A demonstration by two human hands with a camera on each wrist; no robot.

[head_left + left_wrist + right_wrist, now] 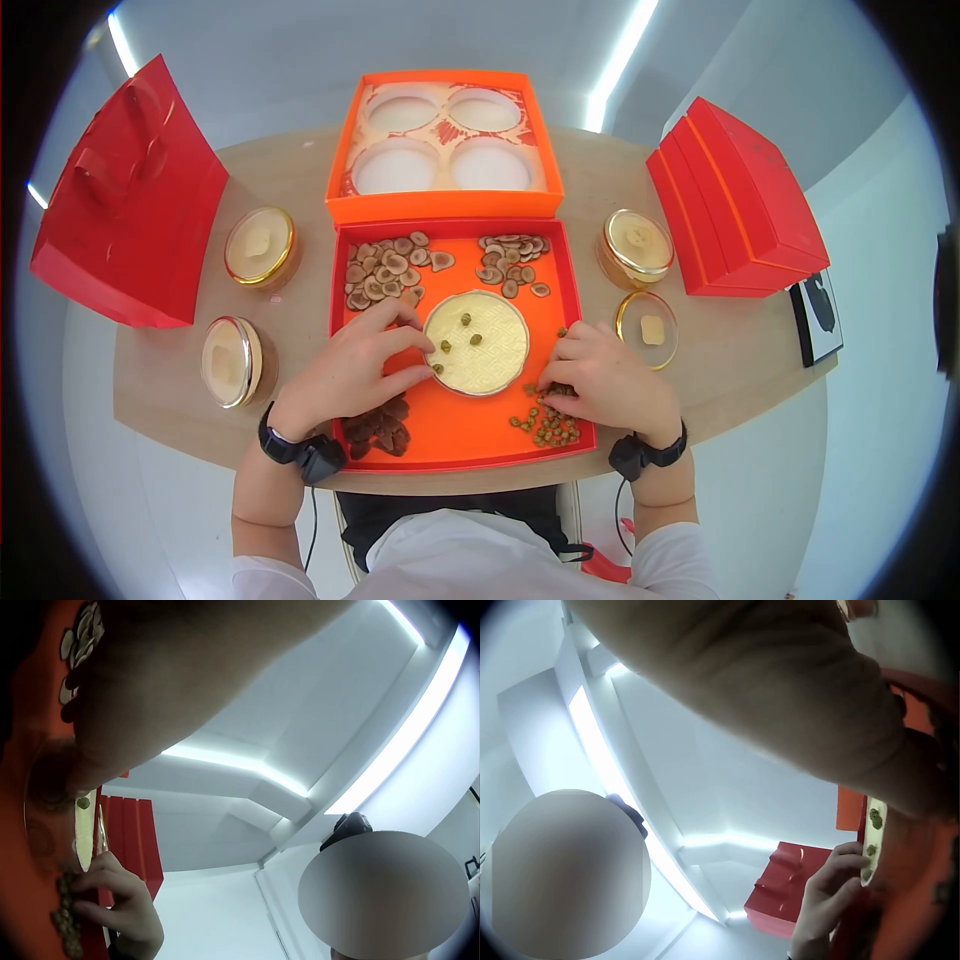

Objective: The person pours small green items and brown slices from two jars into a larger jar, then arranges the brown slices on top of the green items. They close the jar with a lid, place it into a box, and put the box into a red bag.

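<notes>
Inside a red tray with an orange floor (430,420), a round dish with a pale yellow patterned surface (490,365) carries several small green-brown buds (476,340). At its left edge is my left hand (355,360), thumb and forefinger apart with the tips right at the rim, beside one bud. My right hand (610,380) reaches into the pile of buds (555,432) in the tray's near right corner; its thumb and forefinger stand apart among them. Round brown slices (385,270) fill the far left corner, paler slices (512,256) the far right. Dark brown pieces (380,432) lie near left.
Behind the tray stands an orange box (440,206) with round recesses. Gold-rimmed jars (262,248) flank the tray, with a clear round lid (648,352) on the right. A red paper bag (150,210) stands left, a red box (750,210) right.
</notes>
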